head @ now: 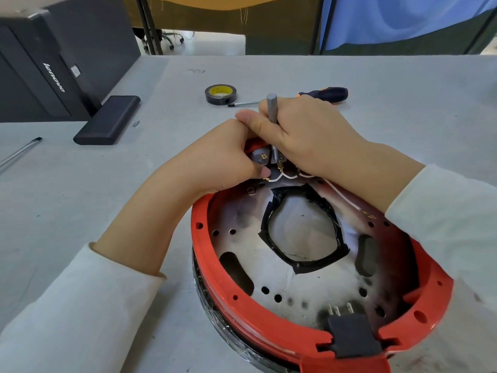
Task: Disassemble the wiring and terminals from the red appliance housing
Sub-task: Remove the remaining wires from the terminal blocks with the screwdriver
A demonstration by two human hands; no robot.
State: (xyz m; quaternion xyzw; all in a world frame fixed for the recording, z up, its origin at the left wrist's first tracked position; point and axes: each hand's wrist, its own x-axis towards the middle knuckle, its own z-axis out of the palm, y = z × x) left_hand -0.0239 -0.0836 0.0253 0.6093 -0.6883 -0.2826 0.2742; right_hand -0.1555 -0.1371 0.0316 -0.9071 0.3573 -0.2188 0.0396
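Hands crowd the far rim of the red housing (258,316), hiding most of the terminal block (259,156) and where the white wires (341,196) end. The right hand (304,135) grips a grey metal tool (271,109) upright over the terminals; the left hand (223,154) curls round the block's left side. The housing sits at the near tabletop (107,197) edge, its lower rim cut off; tape roll (221,94) and screwdriver (324,94) lie beyond.

Red housing (269,324) near rim cut off at bottom edge; tool (272,109) tip behind right-hand fingers (289,146).
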